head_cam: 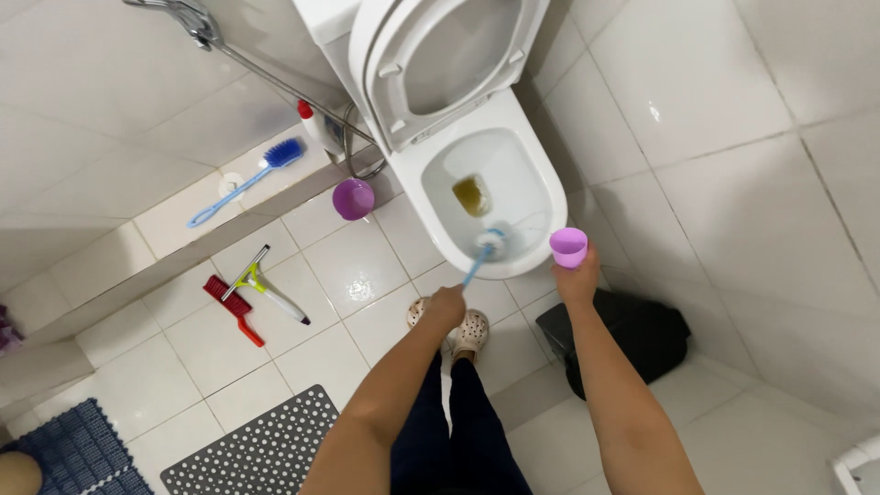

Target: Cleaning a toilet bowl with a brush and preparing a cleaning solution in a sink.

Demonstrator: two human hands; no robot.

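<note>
Closed around the handle of a blue toilet brush, the left hand has its fingers wrapped fully shut, with the bristle head pressed against the inner front wall of the white toilet bowl. Further right, the right hand grips a small purple cup from below, fingers curled snugly about its base, holding it upright just beside the bowl's outer rim. By the look of it, the scrubbing step is in hand: the brush works the porcelain near the yellowish water. A next move would likely call for keeping the cup level while the brush sweeps along the wall under the rim.
</note>
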